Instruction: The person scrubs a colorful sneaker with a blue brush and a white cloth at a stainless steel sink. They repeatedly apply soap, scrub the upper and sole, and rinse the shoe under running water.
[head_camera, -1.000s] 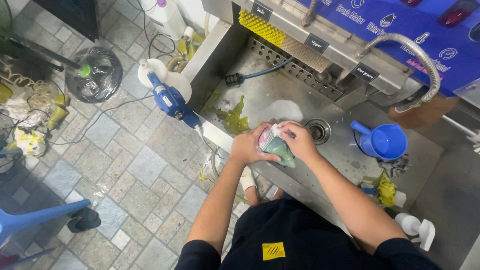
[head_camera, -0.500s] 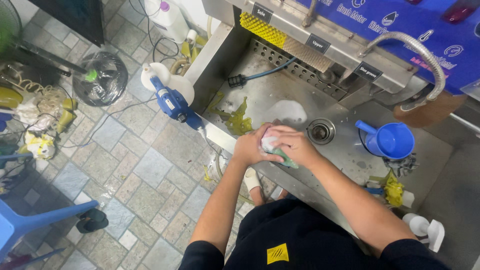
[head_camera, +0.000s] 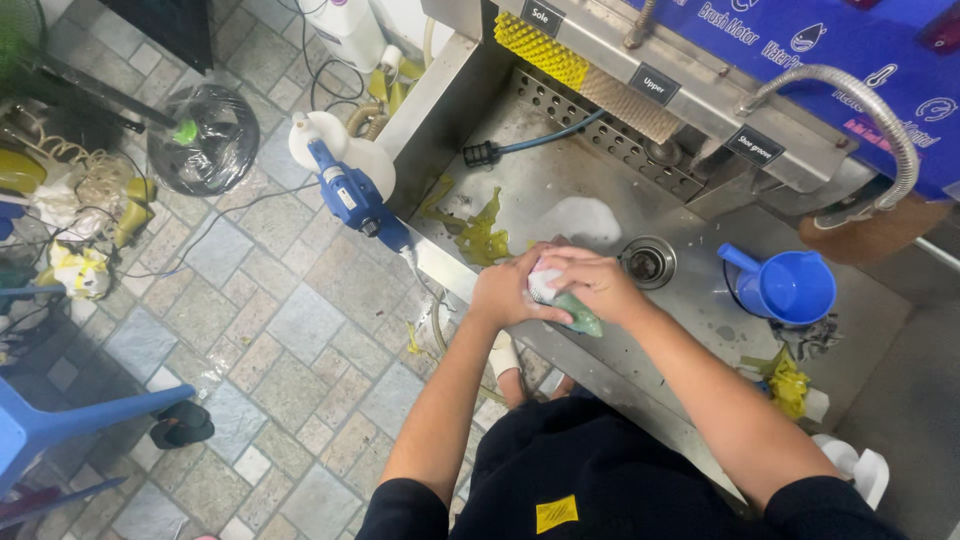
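Left hand (head_camera: 503, 293) and right hand (head_camera: 590, 285) pressed together, both clamped on a soapy green shoe (head_camera: 568, 310) above the near rim of the steel sink (head_camera: 700, 300). Wet suds make a slip likely; a dropped shoe could fall to the tiled floor (head_camera: 290, 330). Left of the hands: blue tool (head_camera: 350, 195), yellow rag (head_camera: 480, 240). Beyond: foam (head_camera: 585, 218), drain (head_camera: 647, 262). Right: blue scoop (head_camera: 790, 285).
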